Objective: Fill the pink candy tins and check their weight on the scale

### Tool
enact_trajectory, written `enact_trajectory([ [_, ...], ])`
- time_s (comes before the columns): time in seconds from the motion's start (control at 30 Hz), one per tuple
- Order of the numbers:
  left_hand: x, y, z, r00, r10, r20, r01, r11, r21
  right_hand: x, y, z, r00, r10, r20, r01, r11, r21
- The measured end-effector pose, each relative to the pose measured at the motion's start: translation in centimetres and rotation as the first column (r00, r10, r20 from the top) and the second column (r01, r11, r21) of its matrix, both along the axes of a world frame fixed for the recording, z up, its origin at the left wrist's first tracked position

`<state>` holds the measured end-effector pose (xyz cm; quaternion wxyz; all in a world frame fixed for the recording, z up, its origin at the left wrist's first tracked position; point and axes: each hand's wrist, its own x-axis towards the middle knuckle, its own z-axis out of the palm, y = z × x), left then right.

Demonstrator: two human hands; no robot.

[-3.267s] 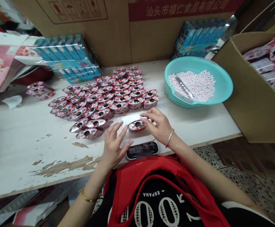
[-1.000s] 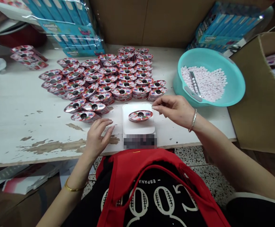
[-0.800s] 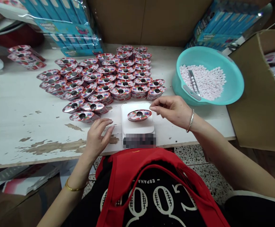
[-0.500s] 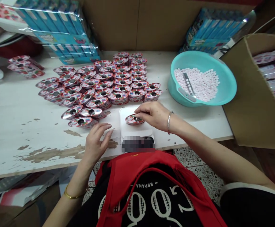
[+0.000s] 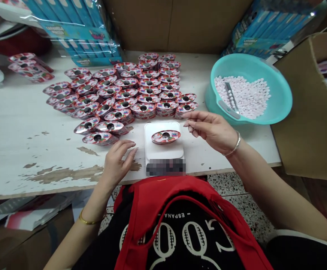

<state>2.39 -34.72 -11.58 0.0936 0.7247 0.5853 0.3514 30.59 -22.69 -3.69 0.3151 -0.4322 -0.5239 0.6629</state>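
Observation:
A small oval tin [image 5: 166, 136] with a red printed lid and a dark hole in it sits on a white kitchen scale [image 5: 164, 150] at the table's near edge. My right hand [image 5: 212, 129] hovers just right of the tin, fingers loosely curled together; I cannot see whether anything is inside them. My left hand [image 5: 118, 161] lies flat on the table left of the scale, fingers stretched out, holding nothing. Several matching tins [image 5: 124, 97] lie in rows behind the scale.
A teal basin [image 5: 279, 108] at the right holds small pale pink candies [image 5: 247, 97] and a metal scoop [image 5: 231, 98]. A cardboard box [image 5: 303, 112] stands further right. Shrink-wrapped blue packs [image 5: 79, 33] and a few more tins [image 5: 30, 67] are at the back left.
Half a second ago my right hand's fingertips were over the tin on the scale; it has now drawn back to the right. The left hand has stayed in place.

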Motion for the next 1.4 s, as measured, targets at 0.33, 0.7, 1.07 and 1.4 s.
enact_trajectory([
  [0.33, 0.4, 0.2, 0.5, 1.0, -0.001, 0.005, 0.001, 1.0, -0.009, -4.5, -0.8, -0.2, 0.981, 0.133, 0.143, -0.161, 0.965, 0.207],
  [0.7, 1.9, 2.0, 1.7, 0.999, -0.036, 0.031, 0.035, 0.999, 0.037, 3.4, -2.2, -2.5, 0.925, -0.38, -0.011, 0.379, 0.924, -0.042],
  [1.07, 5.3, 4.7, 2.7, 0.983, -0.174, -0.054, 0.172, 0.984, -0.043, 6.6, -6.2, -8.2, 0.817, -0.574, 0.059, 0.568, 0.781, -0.26],
  [1.4, -3.7, 6.9, 8.5, 0.985, 0.067, -0.161, -0.052, 0.994, 0.101, 6.1, -6.6, -6.7, 0.84, -0.497, 0.216, 0.54, 0.805, -0.246],
])
